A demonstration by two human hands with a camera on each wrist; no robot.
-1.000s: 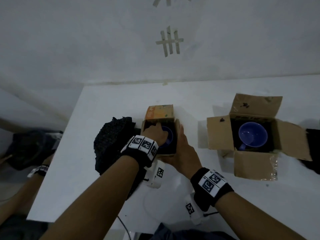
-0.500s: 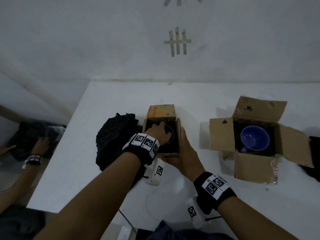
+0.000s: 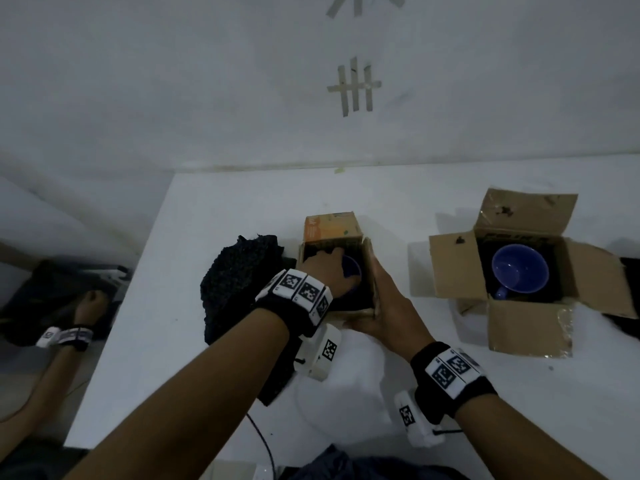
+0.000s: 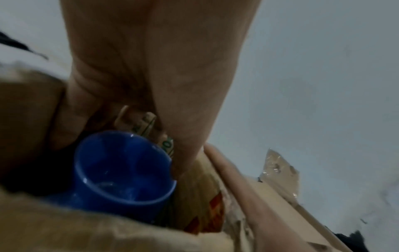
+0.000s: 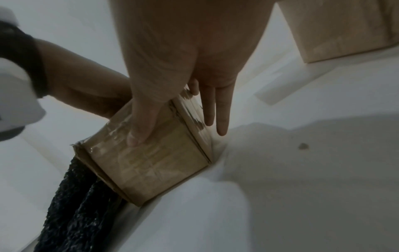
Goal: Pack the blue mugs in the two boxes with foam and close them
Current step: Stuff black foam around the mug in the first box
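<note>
A small cardboard box (image 3: 330, 227) stands mid-table with a blue mug (image 3: 352, 271) inside it. My left hand (image 3: 325, 271) reaches down into this box. In the left wrist view its thumb and a finger (image 4: 185, 153) straddle the mug (image 4: 123, 170), holding it by the rim. My right hand (image 3: 384, 306) braces the box from outside; the thumb (image 5: 140, 122) lies flat on the near wall (image 5: 151, 162) and straight fingers lie along the right side. A second box (image 3: 453, 268) stands open at the right with another blue mug (image 3: 519, 268) in it.
A heap of black foam (image 3: 239, 282) lies against the small box's left side. More black material (image 3: 630, 271) shows at the far right edge. Another person's hand (image 3: 86, 303) with a wristband is beyond the table's left edge. A cable (image 3: 259, 434) hangs at the front edge.
Both my hands stay at the small box; the left hand has shifted slightly inside it. The other person's hand at the left has moved onto the dark bundle there.
</note>
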